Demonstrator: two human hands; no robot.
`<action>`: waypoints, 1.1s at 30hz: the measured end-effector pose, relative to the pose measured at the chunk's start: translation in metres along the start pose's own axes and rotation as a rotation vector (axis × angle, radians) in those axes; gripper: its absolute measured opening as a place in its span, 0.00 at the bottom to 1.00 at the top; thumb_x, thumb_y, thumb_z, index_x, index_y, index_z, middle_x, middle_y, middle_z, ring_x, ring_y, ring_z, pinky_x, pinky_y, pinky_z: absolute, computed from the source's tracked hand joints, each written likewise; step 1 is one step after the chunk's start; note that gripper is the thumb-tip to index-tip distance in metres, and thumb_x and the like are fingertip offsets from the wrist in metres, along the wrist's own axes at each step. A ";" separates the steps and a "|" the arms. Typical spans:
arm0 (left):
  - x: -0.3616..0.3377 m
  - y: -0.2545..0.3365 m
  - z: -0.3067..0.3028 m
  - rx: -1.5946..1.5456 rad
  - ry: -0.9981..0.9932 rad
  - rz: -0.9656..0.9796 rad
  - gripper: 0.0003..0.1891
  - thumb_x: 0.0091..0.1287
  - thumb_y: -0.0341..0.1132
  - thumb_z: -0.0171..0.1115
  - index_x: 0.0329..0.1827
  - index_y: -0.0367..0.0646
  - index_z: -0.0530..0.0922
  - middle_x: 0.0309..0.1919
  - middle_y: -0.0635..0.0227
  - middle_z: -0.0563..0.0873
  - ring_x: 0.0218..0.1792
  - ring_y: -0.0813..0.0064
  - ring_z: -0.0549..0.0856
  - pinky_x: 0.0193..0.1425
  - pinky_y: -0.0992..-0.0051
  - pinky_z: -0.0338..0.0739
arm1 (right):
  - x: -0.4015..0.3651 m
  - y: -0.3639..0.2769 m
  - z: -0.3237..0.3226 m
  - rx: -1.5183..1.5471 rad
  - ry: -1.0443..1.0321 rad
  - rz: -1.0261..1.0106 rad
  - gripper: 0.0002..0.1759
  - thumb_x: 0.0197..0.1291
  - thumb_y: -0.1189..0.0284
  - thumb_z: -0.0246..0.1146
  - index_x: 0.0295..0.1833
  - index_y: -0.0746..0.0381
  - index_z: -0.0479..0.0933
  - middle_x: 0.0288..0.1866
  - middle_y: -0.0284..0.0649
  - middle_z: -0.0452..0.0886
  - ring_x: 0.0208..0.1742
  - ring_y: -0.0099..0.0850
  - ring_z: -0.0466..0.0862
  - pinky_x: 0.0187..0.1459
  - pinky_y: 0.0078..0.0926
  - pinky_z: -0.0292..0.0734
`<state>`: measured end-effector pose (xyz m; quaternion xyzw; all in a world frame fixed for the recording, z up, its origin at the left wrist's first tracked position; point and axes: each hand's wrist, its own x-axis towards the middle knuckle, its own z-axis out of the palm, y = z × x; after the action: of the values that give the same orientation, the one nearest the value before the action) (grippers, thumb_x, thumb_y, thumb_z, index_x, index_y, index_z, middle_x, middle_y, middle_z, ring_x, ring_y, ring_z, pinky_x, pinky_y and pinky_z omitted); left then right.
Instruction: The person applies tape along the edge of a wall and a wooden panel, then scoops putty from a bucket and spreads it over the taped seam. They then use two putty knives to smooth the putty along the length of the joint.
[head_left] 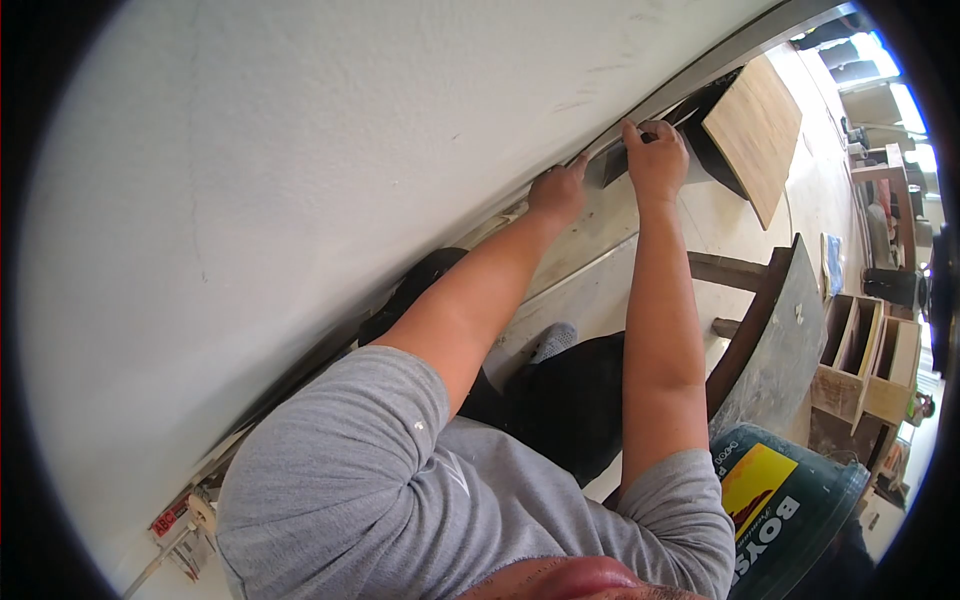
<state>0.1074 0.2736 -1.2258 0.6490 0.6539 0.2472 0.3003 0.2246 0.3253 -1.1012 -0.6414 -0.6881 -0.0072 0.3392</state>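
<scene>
A large white panel or wall surface [330,150] fills the left and upper view, with a long grey edge strip [715,62] along its border. My left hand [558,190] is at this border, its index finger stretched along the strip and its other fingers curled. Just to the right, my right hand [658,160] has its fingers bent and closed at the strip, thumb side against it. Something dark shows between those fingers, too small to name. A dark grey, pointed piece [615,165] shows between my hands, below the strip.
A wooden board [758,135] leans beyond my right hand. A worn, curved-edged table [770,335] stands right of my arm, with a dark green Boysen paint bucket [795,510] nearer me. Wooden shelf units [855,365] stand farther right. A person [920,405] is in the background.
</scene>
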 end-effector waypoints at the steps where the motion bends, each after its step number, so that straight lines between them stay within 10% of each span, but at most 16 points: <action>1: 0.001 0.000 0.000 0.004 -0.004 -0.001 0.29 0.72 0.33 0.46 0.79 0.56 0.67 0.44 0.41 0.86 0.47 0.43 0.87 0.55 0.51 0.80 | 0.000 0.000 0.000 -0.002 -0.003 0.004 0.19 0.53 0.55 0.72 0.33 0.62 0.85 0.40 0.45 0.87 0.49 0.46 0.85 0.52 0.41 0.78; 33: 0.002 0.012 -0.011 0.014 -0.074 -0.074 0.28 0.75 0.36 0.48 0.79 0.62 0.66 0.46 0.45 0.87 0.49 0.47 0.87 0.57 0.52 0.81 | -0.001 0.008 0.012 -0.017 0.031 -0.042 0.18 0.53 0.56 0.73 0.32 0.61 0.83 0.41 0.45 0.86 0.50 0.46 0.84 0.53 0.42 0.78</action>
<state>0.1080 0.2772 -1.2104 0.6352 0.6675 0.2072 0.3286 0.2265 0.3313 -1.1146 -0.6293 -0.6962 -0.0302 0.3440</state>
